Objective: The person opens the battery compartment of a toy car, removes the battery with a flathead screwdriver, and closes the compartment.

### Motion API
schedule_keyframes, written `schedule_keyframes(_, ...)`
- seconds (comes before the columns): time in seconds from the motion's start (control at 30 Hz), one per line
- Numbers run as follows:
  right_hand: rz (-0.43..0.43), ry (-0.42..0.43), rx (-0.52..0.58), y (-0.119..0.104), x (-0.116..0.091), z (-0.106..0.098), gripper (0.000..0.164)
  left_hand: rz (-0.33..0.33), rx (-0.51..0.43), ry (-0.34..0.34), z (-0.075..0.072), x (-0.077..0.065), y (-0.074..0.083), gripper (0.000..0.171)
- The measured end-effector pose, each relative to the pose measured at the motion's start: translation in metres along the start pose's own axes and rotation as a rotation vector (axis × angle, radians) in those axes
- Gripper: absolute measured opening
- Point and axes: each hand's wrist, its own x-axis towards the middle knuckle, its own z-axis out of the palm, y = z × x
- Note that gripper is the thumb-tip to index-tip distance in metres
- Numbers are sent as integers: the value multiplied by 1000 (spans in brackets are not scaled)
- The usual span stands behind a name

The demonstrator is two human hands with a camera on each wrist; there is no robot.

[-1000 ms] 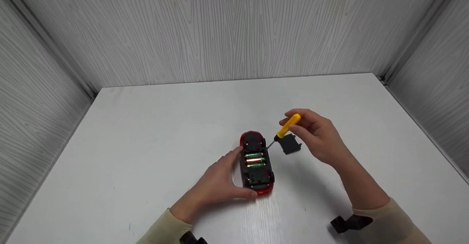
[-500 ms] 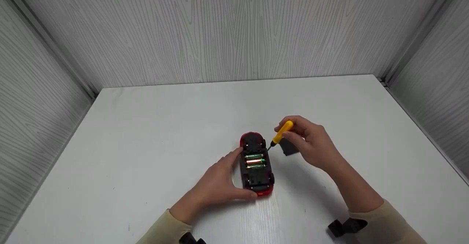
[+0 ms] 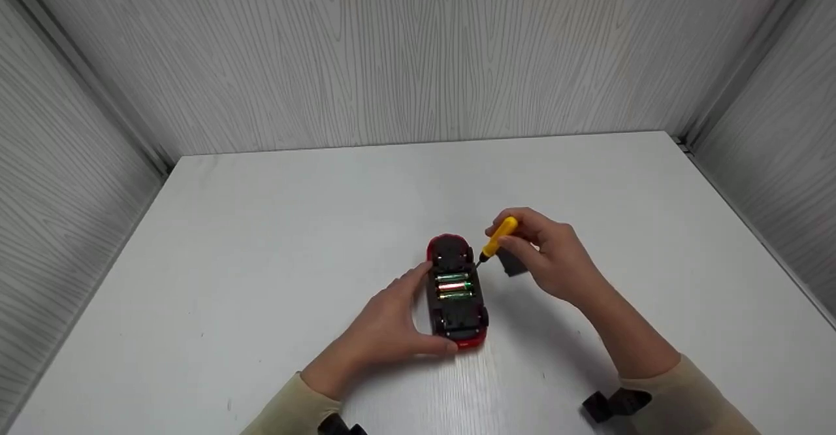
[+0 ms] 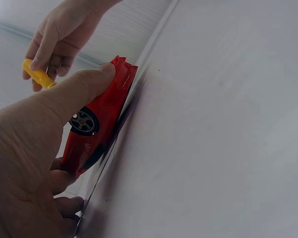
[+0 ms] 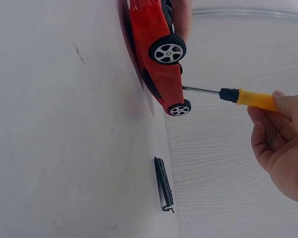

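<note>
A red toy car (image 3: 460, 317) lies upside down, black underside up, with several batteries (image 3: 454, 286) side by side in its open compartment. My left hand (image 3: 386, 330) grips the car from the left, thumb at the near end and fingers along the side. In the left wrist view the thumb presses the car's red body (image 4: 102, 116). My right hand (image 3: 548, 252) pinches the yellow handle of a screwdriver (image 3: 500, 238), held at a slant. Its metal shaft (image 5: 201, 90) reaches the car's edge beside the batteries in the right wrist view.
A black battery cover (image 3: 511, 262) lies on the white table (image 3: 294, 226) right of the car, partly hidden by my right hand. It also shows in the right wrist view as a thin dark plate (image 5: 164, 184). Grey wood-grain panels (image 3: 418, 56) enclose the back and sides.
My right hand has moved left and slightly nearer with the screwdriver, bringing its tip in at the car's right edge and covering part of the battery cover. The left hand has stayed put.
</note>
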Motion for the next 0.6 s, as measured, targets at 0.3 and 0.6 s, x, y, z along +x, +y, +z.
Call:
schedule_keyframes(0.3, -38, 4, -29, -3, -2, 4, 19, 11, -16, 11, 0, 0, 1, 127)
schedule_keyframes(0.6, -82, -19, -79, -9, -5, 7, 20, 9, -13, 9, 0, 0, 3, 129)
